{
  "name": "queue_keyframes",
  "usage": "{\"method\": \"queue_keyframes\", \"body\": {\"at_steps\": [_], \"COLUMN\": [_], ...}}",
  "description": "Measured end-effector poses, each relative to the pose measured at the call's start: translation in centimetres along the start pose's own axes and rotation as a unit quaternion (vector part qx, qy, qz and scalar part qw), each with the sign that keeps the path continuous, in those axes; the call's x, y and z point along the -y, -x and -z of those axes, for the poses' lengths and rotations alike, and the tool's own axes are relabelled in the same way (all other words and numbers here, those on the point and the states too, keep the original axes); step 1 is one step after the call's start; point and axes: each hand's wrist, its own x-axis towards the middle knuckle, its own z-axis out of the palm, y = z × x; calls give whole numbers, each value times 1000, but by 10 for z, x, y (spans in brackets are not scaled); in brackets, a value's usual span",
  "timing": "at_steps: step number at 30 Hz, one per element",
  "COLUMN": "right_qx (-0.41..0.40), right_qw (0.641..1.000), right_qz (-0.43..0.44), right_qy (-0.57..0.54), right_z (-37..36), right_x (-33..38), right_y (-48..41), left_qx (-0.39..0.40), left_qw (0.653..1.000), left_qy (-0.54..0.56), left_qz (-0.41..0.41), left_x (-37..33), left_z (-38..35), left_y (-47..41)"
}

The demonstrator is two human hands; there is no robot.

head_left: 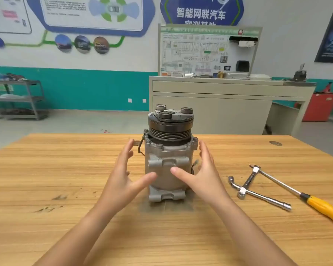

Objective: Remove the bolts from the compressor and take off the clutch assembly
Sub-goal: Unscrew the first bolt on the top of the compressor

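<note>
1. The compressor [167, 166] is standing upright at the middle of the wooden surface [65, 169], with its grey body resting on its lower lugs.
2. The clutch assembly [170, 123] is sitting on top, at the compressor's 12 o'clock. It is a black grooved pulley under a plate carrying three round hubs.
3. Small bolts [195, 139] are showing round the flange just under the pulley.
4. The left hand [123, 175] is hovering at the compressor's 9 o'clock, fingers [130, 148] spread and straight, gripping nothing. Its thumb is crossing in front of the body, and I cannot tell whether it is touching.
5. The right hand [202, 175] is mirroring it at 3 o'clock, fingers open and holding nothing, thumb likewise in front of the casing.
6. A three-way socket wrench [254, 187] is lying at 4 o'clock, apart from the right hand.
7. A yellow-handled screwdriver [315, 203] is lying beyond the wrench, its tip overlapping the wrench's far arm.
</note>
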Motion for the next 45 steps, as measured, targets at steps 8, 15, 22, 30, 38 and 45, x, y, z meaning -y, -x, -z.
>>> {"method": "queue_keyframes", "body": {"at_steps": [8, 15, 22, 30, 38, 45], "right_qx": [7, 11, -18, -46, -42, -44], "right_qw": [1000, 999, 999, 998, 998, 992], "right_qz": [12, 19, 26, 34, -29, -108], "right_qy": [-8, -33, -25, 4, 37, -44], "right_z": [-6, -9, -8, -7, 1, -12], "right_x": [-5, -7, 3, 18, 34, 47], "right_y": [-27, -30, -4, 52, 5, -67], "left_qx": [3, -14, -21, 3, 36, 74], "left_qw": [1000, 1000, 999, 1000, 996, 962], "left_qy": [12, -11, 20, 20, -17, 62], "left_qz": [-13, -15, -17, -19, 83, 255], "left_x": [17, 15, 4, -10, -24, -26], "left_z": [-33, -38, -35, -22, -18, -16], "left_y": [-30, -36, -16, 26, -11, -84]}}
